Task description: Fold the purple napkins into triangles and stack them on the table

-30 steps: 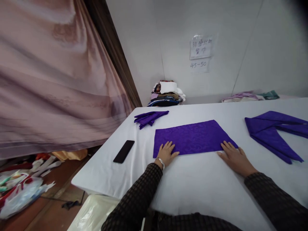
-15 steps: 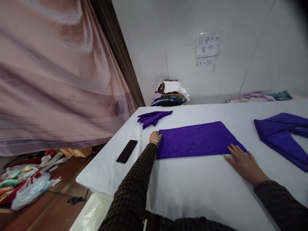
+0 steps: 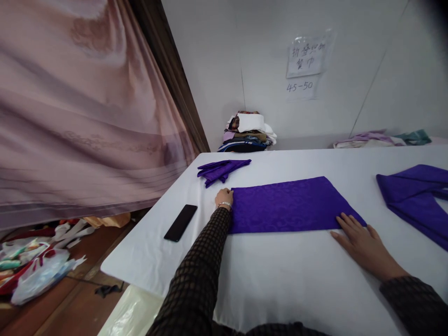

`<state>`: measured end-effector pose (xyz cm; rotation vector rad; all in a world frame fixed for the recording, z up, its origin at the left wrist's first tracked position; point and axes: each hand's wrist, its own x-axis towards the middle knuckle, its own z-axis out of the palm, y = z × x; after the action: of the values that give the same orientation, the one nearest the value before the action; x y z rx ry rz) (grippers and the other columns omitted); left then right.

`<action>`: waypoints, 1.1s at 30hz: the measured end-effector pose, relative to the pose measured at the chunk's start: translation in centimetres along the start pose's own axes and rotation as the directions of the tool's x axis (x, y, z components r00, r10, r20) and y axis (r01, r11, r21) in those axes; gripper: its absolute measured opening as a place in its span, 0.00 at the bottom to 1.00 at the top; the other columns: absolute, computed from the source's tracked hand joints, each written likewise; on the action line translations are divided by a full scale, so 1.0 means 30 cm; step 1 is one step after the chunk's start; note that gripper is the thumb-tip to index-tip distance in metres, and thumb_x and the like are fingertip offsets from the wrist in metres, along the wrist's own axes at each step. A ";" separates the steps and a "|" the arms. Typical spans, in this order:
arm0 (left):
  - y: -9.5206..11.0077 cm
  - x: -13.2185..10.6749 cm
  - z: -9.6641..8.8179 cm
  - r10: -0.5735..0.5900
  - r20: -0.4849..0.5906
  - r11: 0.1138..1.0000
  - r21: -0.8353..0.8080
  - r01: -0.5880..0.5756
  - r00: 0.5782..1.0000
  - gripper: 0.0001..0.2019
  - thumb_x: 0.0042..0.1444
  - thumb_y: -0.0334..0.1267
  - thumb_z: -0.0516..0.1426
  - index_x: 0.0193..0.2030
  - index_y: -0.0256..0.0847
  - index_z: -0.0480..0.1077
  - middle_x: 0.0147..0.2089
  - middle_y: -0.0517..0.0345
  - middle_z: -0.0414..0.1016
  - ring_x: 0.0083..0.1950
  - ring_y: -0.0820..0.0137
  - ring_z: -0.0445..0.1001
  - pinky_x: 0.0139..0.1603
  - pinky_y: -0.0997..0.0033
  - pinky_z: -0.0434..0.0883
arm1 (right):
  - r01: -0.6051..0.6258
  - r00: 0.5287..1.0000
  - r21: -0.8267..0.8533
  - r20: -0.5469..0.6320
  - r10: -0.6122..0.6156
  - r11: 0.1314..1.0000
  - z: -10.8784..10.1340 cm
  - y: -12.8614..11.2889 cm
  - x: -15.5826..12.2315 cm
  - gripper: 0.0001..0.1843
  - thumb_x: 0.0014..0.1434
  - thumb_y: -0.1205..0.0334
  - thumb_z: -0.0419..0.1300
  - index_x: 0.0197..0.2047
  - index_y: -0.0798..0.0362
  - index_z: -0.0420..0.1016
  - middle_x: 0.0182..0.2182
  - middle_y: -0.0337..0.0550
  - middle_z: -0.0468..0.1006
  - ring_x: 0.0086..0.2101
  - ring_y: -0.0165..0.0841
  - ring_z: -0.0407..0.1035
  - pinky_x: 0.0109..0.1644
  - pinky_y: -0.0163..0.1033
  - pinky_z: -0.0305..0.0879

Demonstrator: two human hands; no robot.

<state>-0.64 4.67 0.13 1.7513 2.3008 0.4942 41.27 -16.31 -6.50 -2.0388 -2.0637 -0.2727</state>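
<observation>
A folded purple patterned cloth (image 3: 290, 204) lies flat on the white table (image 3: 280, 275) in front of me. My left hand (image 3: 224, 197) is at its far left corner, knuckles up and fingers curled onto the cloth's edge. My right hand (image 3: 360, 239) lies flat with fingers spread on the near right corner of the cloth.
A small folded purple cloth (image 3: 221, 169) lies beyond the left hand. Another purple cloth (image 3: 416, 196) lies at the right. A black phone (image 3: 180, 222) rests near the table's left edge. Stacked fabrics (image 3: 248, 132) stand by the wall. A pink curtain (image 3: 80, 116) hangs left.
My left hand slid from the cloth's near left corner up to its far left corner. The right hand stayed on the near right corner.
</observation>
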 end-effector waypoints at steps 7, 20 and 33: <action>-0.003 0.018 -0.029 0.005 -0.017 1.000 -0.016 -0.005 1.000 0.12 0.57 0.40 0.51 0.42 0.41 0.73 0.45 0.49 0.77 0.47 0.63 0.74 0.44 0.68 0.69 | -0.008 1.000 0.008 0.017 0.008 1.000 -0.021 -0.012 0.001 0.34 0.61 0.43 0.39 0.62 0.55 0.58 0.62 0.52 0.58 0.61 0.45 0.51 0.59 0.59 0.50; 0.018 -0.363 0.015 0.642 0.248 0.735 0.072 -0.675 0.725 0.29 0.59 0.57 0.45 0.63 0.45 0.55 0.69 0.52 0.50 0.70 0.61 0.45 0.67 0.49 0.44 | -0.063 0.994 0.047 0.089 0.059 0.997 -0.056 -0.038 0.020 0.35 0.61 0.42 0.40 0.62 0.56 0.58 0.62 0.52 0.57 0.62 0.44 0.49 0.61 0.58 0.46; 0.111 -0.520 0.003 0.779 0.295 0.570 0.034 -0.821 0.553 0.31 0.59 0.59 0.42 0.66 0.48 0.51 0.70 0.54 0.47 0.70 0.61 0.41 0.67 0.46 0.40 | -0.104 0.986 0.082 0.141 0.091 0.991 -0.124 -0.079 0.038 0.33 0.62 0.43 0.40 0.63 0.55 0.57 0.63 0.54 0.55 0.62 0.44 0.46 0.62 0.60 0.40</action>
<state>6.63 -9.53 0.77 2.7399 1.2528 0.1655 38.99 -16.34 -2.55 -2.1504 -2.0046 -0.0232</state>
